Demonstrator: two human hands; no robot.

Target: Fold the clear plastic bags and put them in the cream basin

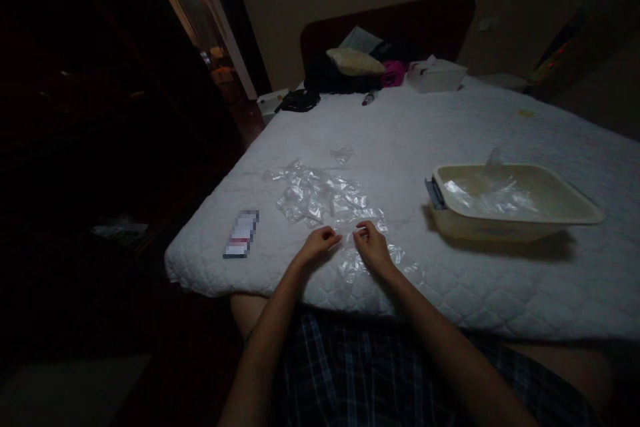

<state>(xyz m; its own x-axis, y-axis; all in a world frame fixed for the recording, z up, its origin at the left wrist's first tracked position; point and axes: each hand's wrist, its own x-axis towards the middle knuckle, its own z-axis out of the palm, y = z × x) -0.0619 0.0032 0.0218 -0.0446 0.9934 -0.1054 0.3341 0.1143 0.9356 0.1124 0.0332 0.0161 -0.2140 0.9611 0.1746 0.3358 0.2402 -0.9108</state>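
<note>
My left hand (320, 243) and my right hand (373, 248) face each other just above the bed's near edge. Fingers of both are closed in a pinch on a thin clear plastic bag (354, 267), which spreads beneath and between them. Its outline is hard to make out in the dim light. Beyond my hands lies a loose pile of crumpled clear plastic bags (315, 193). One small plastic piece (343, 155) rests apart, farther back. To the right, a cream plastic tub (510, 230) holds more clear plastic bags (493, 197).
A blurred-out phone-like object (241, 233) lies left on the white quilted bed cover (400, 140). At the headboard (390, 20) are a pillow (355, 61), a magenta roll (393, 73), a white box (436, 75) and a black bag (300, 101). Dark floor borders the left.
</note>
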